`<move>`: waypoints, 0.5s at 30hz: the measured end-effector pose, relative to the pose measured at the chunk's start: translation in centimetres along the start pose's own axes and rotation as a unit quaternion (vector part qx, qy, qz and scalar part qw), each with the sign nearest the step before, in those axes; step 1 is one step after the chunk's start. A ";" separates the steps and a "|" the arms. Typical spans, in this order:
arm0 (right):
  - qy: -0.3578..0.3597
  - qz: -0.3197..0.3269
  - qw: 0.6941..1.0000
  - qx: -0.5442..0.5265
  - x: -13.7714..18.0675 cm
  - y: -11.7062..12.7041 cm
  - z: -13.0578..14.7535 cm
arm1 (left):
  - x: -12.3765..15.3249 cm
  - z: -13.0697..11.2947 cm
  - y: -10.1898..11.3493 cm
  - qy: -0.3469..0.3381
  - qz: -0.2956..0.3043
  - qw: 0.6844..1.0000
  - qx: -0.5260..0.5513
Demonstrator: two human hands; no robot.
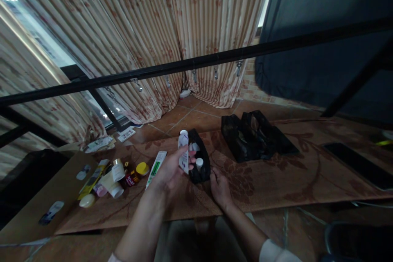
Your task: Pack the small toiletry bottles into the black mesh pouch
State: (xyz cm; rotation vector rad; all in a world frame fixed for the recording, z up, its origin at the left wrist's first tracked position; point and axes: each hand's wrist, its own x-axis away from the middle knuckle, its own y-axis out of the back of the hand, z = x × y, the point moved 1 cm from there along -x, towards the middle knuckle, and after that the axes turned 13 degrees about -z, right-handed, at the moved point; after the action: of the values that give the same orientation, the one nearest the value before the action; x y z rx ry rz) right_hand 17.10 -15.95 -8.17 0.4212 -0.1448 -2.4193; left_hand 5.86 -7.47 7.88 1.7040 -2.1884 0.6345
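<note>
My left hand (172,170) is closed around a white tube with a purple label (183,151), held upright just left of an open black pouch (199,159). Inside the pouch stand two white-capped items (199,162). My right hand (218,186) rests on the table at the pouch's near edge, fingers curled against its side. A white and green toothpaste box (156,167) lies on the table just left of my left hand.
Several toiletries (116,178) lie at the left on the patterned tablecloth (276,180), beside a cardboard sheet (43,196). Two more black pouches (254,135) sit at the back right. A dark phone (356,163) lies far right. A black bar (196,63) crosses overhead.
</note>
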 end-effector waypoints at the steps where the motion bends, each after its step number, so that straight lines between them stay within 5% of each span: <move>1: -0.004 0.001 1.000 0.001 0.0 0.0 0.0 | -1.1 -0.2 -0.5 0.000 -0.002 1.000 -0.017; 6: -0.010 0.011 1.000 0.007 0.1 0.0 -0.1 | -5.1 0.7 -1.8 -0.040 -0.048 0.984 -0.168; 15: -0.004 0.014 1.000 0.004 0.0 -0.1 -0.4 | -5.2 3.1 -0.6 -0.103 -0.060 0.942 -0.313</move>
State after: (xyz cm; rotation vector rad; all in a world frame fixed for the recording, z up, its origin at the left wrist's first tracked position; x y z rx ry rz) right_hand 17.14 -15.88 -8.56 0.4100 -0.1642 -2.3935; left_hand 7.84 -4.80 2.82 1.5722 -2.0757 -0.2707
